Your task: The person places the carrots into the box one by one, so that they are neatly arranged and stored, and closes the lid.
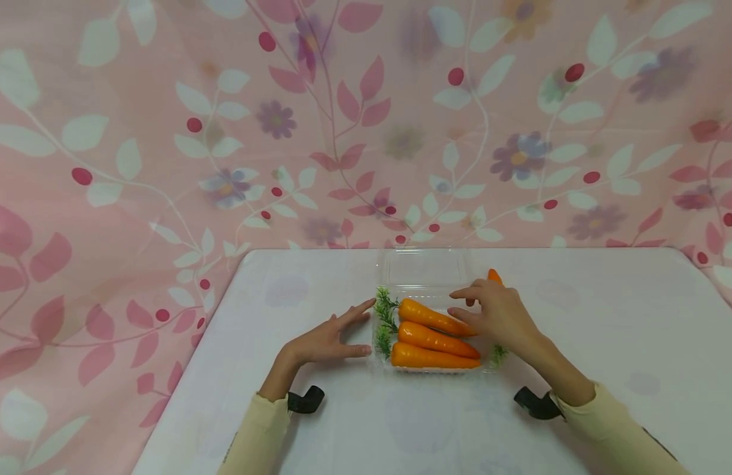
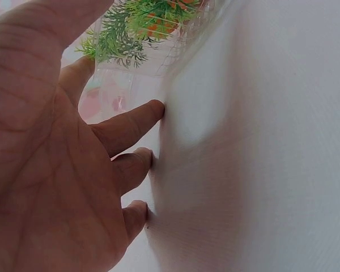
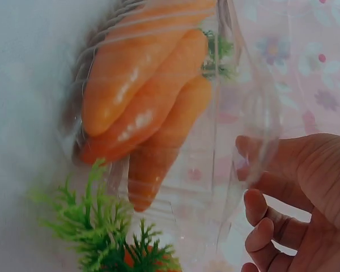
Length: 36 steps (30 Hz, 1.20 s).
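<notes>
Three orange carrots (image 1: 438,340) with green leafy tops (image 1: 382,323) lie side by side in a clear plastic clamshell box (image 1: 425,371), tips to the right. Its hinged lid (image 1: 425,267) lies folded back behind them. My left hand (image 1: 327,340) rests on the table, fingers spread, index finger and thumb at the box's left edge. Over the right edge is my right hand (image 1: 502,316), thumb and index finger apart above the top carrot's tip. In the right wrist view its other fingers (image 3: 259,235) bend loosely. Another carrot (image 1: 494,276), mostly hidden, lies beneath that hand.
A white-covered table (image 1: 318,429) holds everything. Behind it hangs a pink floral cloth (image 1: 354,132). Dark wrist mounts (image 1: 306,400) stick out from both cream sleeves (image 1: 256,429) near the table surface.
</notes>
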{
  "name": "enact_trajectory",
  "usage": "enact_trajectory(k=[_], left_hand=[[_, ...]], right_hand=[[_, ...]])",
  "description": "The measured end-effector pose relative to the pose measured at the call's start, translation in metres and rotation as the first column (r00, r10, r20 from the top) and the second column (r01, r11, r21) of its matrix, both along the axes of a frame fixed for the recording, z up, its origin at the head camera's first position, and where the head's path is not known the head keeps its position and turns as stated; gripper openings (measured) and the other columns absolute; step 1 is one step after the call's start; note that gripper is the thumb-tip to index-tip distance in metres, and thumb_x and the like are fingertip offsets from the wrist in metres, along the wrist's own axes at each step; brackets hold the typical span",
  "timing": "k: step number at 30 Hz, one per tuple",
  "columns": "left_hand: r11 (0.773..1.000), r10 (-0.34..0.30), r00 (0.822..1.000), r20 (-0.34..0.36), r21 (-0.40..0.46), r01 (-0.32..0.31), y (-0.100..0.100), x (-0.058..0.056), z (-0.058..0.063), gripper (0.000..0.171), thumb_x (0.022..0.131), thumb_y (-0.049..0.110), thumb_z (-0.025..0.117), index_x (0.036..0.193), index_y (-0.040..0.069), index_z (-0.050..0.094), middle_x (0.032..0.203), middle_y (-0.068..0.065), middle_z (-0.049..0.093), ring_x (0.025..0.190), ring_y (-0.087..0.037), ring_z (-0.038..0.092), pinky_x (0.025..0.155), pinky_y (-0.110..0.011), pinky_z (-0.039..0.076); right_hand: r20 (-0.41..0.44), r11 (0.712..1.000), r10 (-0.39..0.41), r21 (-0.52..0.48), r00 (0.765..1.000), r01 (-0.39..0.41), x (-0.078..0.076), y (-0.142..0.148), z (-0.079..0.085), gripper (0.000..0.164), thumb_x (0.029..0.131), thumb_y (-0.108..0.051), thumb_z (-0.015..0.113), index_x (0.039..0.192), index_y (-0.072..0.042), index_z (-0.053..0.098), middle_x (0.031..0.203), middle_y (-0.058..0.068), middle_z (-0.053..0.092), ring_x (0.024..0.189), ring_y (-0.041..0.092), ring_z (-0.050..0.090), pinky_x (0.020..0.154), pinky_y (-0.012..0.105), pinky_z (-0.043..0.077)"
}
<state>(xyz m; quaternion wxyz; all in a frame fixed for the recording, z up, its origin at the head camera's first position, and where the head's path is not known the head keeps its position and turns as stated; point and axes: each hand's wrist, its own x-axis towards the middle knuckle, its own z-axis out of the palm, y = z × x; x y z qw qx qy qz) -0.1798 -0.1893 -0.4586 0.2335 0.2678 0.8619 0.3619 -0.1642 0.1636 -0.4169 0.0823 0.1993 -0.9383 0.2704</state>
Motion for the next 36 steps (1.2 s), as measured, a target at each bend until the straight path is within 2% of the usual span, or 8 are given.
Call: enact_trajectory(k=[5, 14, 20, 27, 36], left_hand=[[1.0, -0.001, 1.0, -0.004, 0.005, 0.001, -0.001, 0.0, -0.002, 0.088, 0.089, 0.049, 0.07, 0.156, 0.046, 0.012, 0.155, 0.005, 0.036, 0.149, -0.027, 0.006, 0.115, -0.059, -0.006], [1.0, -0.003, 1.0, -0.001, 0.007, 0.003, 0.0, -0.001, 0.0, 0.088, 0.09, 0.048, 0.07, 0.156, 0.045, 0.012, 0.156, 0.004, 0.036, 0.149, -0.027, 0.005, 0.115, -0.059, -0.006], [1.0, -0.005, 1.0, 0.011, 0.016, 0.005, -0.001, -0.001, 0.0, 0.088, 0.09, 0.048, 0.07, 0.156, 0.045, 0.012, 0.156, 0.003, 0.036, 0.149, -0.028, 0.005, 0.115, -0.059, -0.006], [1.0, -0.007, 1.0, 0.005, 0.012, 0.007, -0.001, 0.0, 0.001, 0.088, 0.09, 0.048, 0.07, 0.156, 0.045, 0.012, 0.156, 0.003, 0.036, 0.149, -0.026, 0.006, 0.115, -0.059, -0.006], [1.0, 0.004, 1.0, 0.006, 0.003, -0.004, 0.0, -0.001, 0.0, 0.088, 0.089, 0.048, 0.07, 0.156, 0.047, 0.013, 0.155, 0.006, 0.037, 0.149, -0.024, 0.006, 0.115, -0.058, -0.006]], right_hand=[[-0.028, 1.0, -0.022, -0.007, 0.999, 0.022, 0.0, 0.008, 0.002, 0.027, 0.084, -0.027, 0.081, 0.106, -0.012, 0.078, 0.081, 0.0, 0.061, 0.068, 0.015, 0.047, 0.061, 0.031, 0.038], [0.012, 0.998, -0.067, -0.011, 0.998, 0.067, -0.002, 0.027, 0.002, 0.035, 0.081, -0.033, 0.083, 0.108, -0.011, 0.077, 0.08, -0.002, 0.06, 0.07, 0.018, 0.048, 0.057, 0.03, 0.042], [0.013, 0.996, -0.086, -0.025, 0.996, 0.086, -0.001, 0.036, 0.001, 0.034, 0.081, -0.029, 0.084, 0.107, -0.009, 0.077, 0.078, -0.003, 0.057, 0.071, 0.019, 0.047, 0.054, 0.029, 0.04], [0.028, 0.992, -0.115, -0.045, 0.993, 0.116, 0.002, 0.046, -0.003, 0.031, 0.081, -0.026, 0.083, 0.104, -0.007, 0.077, 0.08, -0.002, 0.058, 0.079, 0.026, 0.052, 0.056, 0.029, 0.041], [-0.006, 0.989, -0.135, -0.052, 0.991, 0.135, 0.004, 0.056, -0.008, 0.027, 0.081, -0.024, 0.083, 0.101, -0.007, 0.078, 0.08, -0.001, 0.057, 0.075, 0.021, 0.048, 0.055, 0.029, 0.039]])
